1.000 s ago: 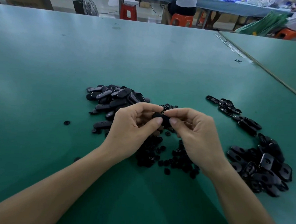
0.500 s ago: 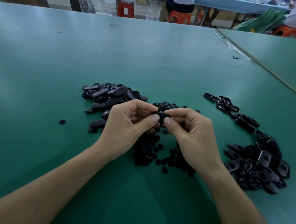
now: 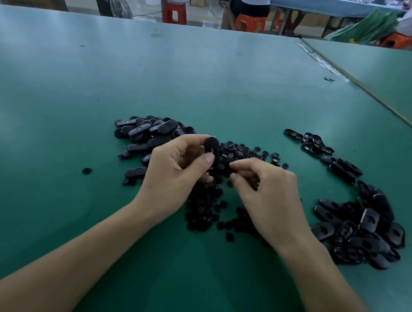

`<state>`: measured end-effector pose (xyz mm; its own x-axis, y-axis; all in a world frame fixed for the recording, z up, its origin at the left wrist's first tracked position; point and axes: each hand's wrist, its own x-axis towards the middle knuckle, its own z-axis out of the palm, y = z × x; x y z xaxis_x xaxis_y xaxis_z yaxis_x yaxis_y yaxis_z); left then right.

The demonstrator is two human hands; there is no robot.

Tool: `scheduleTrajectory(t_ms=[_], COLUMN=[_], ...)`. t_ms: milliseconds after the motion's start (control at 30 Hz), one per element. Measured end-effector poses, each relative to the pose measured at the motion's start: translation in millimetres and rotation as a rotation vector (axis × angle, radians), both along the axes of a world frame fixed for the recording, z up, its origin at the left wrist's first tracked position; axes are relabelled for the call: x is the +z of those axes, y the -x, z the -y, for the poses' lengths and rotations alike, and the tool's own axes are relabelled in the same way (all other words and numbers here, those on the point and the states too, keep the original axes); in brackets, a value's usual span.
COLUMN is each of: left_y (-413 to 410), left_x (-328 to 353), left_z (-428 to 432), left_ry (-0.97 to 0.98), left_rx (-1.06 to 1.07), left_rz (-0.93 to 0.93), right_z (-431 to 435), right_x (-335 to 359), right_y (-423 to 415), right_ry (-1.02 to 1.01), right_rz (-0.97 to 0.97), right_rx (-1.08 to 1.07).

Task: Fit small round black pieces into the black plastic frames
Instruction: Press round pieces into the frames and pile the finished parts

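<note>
A worker's left hand [image 3: 175, 175], at the centre of the frame, holds a single black plastic frame [image 3: 212, 146] upright between the thumb and curled fingers. Its grip is narrow and closed around the piece, which is lifted clear of the green counter [image 3: 204, 84]. The right hand [image 3: 269, 199], just to the right and slightly lower, has its fingers curled, with the forefinger and thumb tips drawn near each other and apart from the held frame. Whether that grip pinches one of the small round pieces cannot be told against the dark parts beneath.

A scatter of round pieces [image 3: 241, 154] lies on the counter behind and under both hands, running down toward the lower centre. One stray round piece [image 3: 86, 170] sits alone at centre left. A heap of oval frames [image 3: 149, 133] is piled just left of the left hand. At right, a larger heap of frames [image 3: 363, 231], holes showing, spreads toward the lower right. A thin row of frames [image 3: 313, 143] trails above it at centre right.

A second green counter [image 3: 383, 69] adjoins at upper right. Along the top edge stand a red stool [image 3: 174, 12], an orange stool [image 3: 250, 23] with a seated person [image 3: 252, 8] on it, and a floor fan [image 3: 113, 6] at upper left.
</note>
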<state>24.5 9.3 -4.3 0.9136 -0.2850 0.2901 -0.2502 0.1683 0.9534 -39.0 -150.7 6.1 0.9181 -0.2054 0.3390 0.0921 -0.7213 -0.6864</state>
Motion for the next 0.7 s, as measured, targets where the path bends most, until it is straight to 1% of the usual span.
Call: scheduleTrajectory(t_ms=[67,133,233,400,467,600,700], left_y=[-0.3,-0.3,-1.2,-1.8,-1.3,-0.3,0.6], left_x=[-1.4,-1.6,-1.2,-2.8,-3.3,-2.2,-1.6], left_z=[0.3,0.5,1.3,1.0,0.2,0.0,0.6], left_ry=[0.029,0.042,0.038,0.0,0.003,-0.012,-0.021], left_rx=[0.01,0.009,-0.004,0.018,0.014,0.006,0.01], left_rz=[-0.025,-0.049,-0.053,-0.019,-0.024,-0.026,-0.03], right_z=[2.1,1.2,-0.4,-3.4,-4.3,-3.3,-2.1], right_x=[-0.9,-0.4,1.1,-0.9,-1.7,1.1,2.4], right_y=[0.1,0.3,-0.4,-1.7,-2.2,-2.2,0.2], right_ry=[0.153,0.244,0.268,0.318,0.261,0.072,0.014], right_rz=[-0.066,-0.126,-0.164,-0.163,-0.129,0.001,0.079], right_rx=[-0.011,0.001,-0.024,-0.037,-0.035,-0.076,-0.055])
